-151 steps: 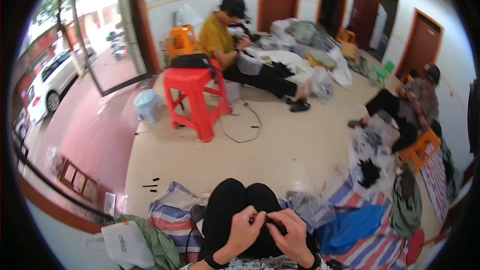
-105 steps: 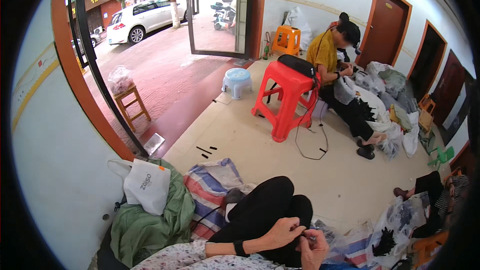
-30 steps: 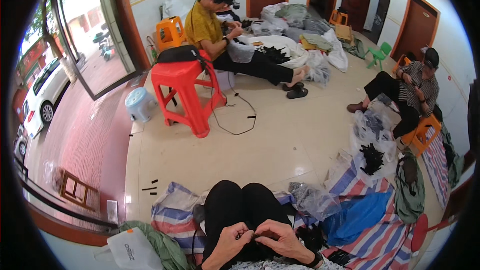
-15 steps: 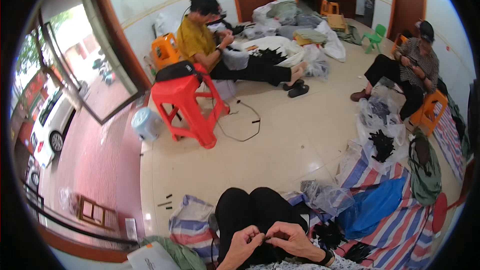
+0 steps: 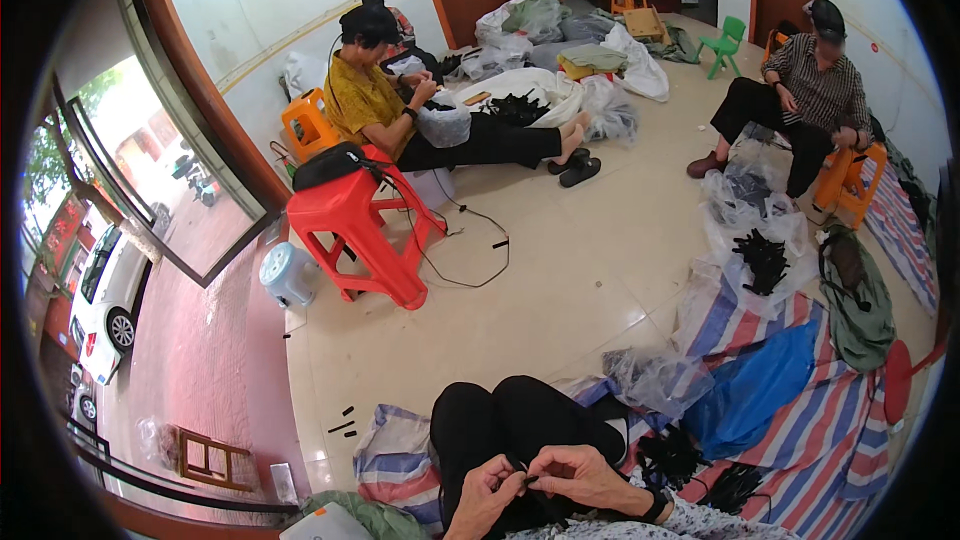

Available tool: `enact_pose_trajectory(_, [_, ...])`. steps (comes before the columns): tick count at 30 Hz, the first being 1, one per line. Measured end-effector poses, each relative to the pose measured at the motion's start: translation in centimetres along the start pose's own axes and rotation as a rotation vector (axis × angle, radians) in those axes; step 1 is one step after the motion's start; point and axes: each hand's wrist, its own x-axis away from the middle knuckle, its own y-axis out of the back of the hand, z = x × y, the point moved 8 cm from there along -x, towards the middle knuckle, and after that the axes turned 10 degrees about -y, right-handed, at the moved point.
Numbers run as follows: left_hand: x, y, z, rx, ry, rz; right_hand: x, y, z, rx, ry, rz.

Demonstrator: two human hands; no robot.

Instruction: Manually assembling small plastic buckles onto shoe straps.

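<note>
My left hand (image 5: 487, 490) and my right hand (image 5: 580, 475) meet above my lap at the bottom of the view. Their fingertips pinch a small black piece (image 5: 524, 477) between them. Both hands rest over my black trousers (image 5: 510, 422). A heap of similar black pieces (image 5: 668, 455) lies on the striped mat just right of my right knee.
A red plastic stool (image 5: 362, 227) with a black bag and trailing cable stands mid-floor. One person sits on the floor behind it; another sits on an orange stool (image 5: 850, 175) at right. Clear plastic bags (image 5: 757, 230), a blue sheet (image 5: 752, 390) and a striped mat (image 5: 830, 440) lie to my right.
The view has swung from side to side and now tilts further right and down. My hands have stayed together at my lap, working the small black piece.
</note>
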Motion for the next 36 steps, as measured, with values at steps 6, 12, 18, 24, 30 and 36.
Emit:
enact_pose_trajectory(6, [0.5,-0.3,0.6,0.002,0.007,-0.020,0.4,0.2,-0.4,-0.006,-0.043,0.003])
enact_pose_trajectory(12, [0.9,-0.5,0.8,0.028,0.004,-0.038,0.3,0.5,-0.9,0.068,-0.045,-0.014])
enact_pose_trajectory(18, [1.2,-0.2,1.5,0.127,0.071,-0.074,0.3,-0.1,1.0,0.211,0.081,-0.017])
enact_pose_trajectory(24, [1.3,0.5,4.9,0.338,0.328,-0.044,0.1,0.2,0.8,0.261,0.052,0.013])
enact_pose_trajectory(30, [1.3,-1.1,0.6,0.263,0.147,-0.081,0.1,0.2,0.7,0.219,0.031,-0.004])
enact_pose_trajectory(36, [1.1,-0.7,1.8,0.249,0.189,-0.042,0.0,0.2,0.9,0.225,0.065,-0.023])
